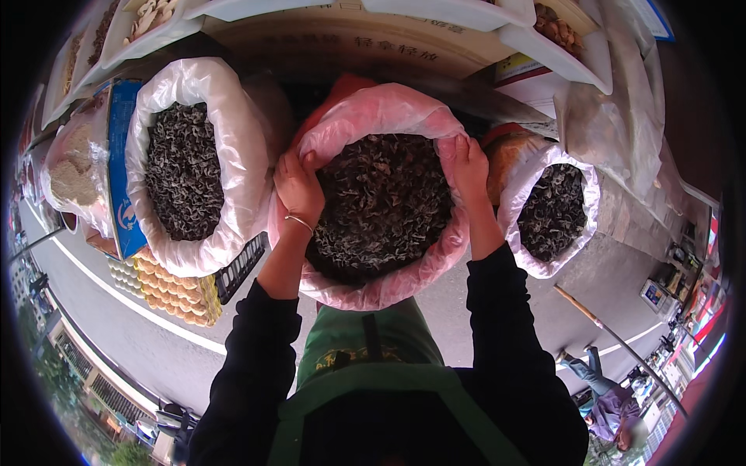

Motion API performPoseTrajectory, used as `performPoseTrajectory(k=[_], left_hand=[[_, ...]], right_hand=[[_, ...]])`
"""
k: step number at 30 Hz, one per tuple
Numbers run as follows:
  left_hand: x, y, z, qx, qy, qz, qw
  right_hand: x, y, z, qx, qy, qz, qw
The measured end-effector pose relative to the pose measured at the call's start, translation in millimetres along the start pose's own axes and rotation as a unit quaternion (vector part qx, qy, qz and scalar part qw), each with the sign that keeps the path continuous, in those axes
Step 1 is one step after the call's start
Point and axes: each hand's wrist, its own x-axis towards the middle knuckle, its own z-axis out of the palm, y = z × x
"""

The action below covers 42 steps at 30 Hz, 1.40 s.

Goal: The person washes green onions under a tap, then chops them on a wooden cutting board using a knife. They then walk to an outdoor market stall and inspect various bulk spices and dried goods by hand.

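A large pink plastic bag (373, 107) stands in front of me with its rim rolled outward. It is full of dark, curled dried pieces (381, 206) that look like wood ear fungus. My left hand (298, 189) is closed on the left side of the rim, a thin bracelet at its wrist. On the opposite side my right hand (471, 169) grips the rim, fingers bent over the plastic. The undersides of both grips are hidden. Some red material (339, 99) shows behind the bag.
A white bag (245, 175) of similar dark pieces stands at left, a smaller one (510, 225) at right. Egg trays (175, 291) sit lower left. White bins (556, 54) and a cardboard box (311, 39) line the far side. A wooden pole (598, 322) slants at right; a person (610, 404) is beyond.
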Motion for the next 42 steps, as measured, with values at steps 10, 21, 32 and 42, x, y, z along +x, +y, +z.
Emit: performPoseTrajectory(k=[10, 21, 32, 42], left_hand=[[51, -21, 2, -0.289, -0.196, -0.231, 0.908], [52, 63, -9, 0.051, -0.053, 0.152, 0.986], [116, 27, 25, -0.555, -0.368, -0.279, 0.693], [114, 40, 18, -0.059, -0.241, -0.192, 0.95]], right_hand=[[45, -3, -8, 0.035, -0.143, 0.143, 0.979], [43, -80, 18, -0.097, -0.037, -0.286, 0.952], [139, -66, 48, 0.093, -0.371, 0.067, 0.921], [104, -73, 46, -0.088, 0.022, -0.205, 0.975]])
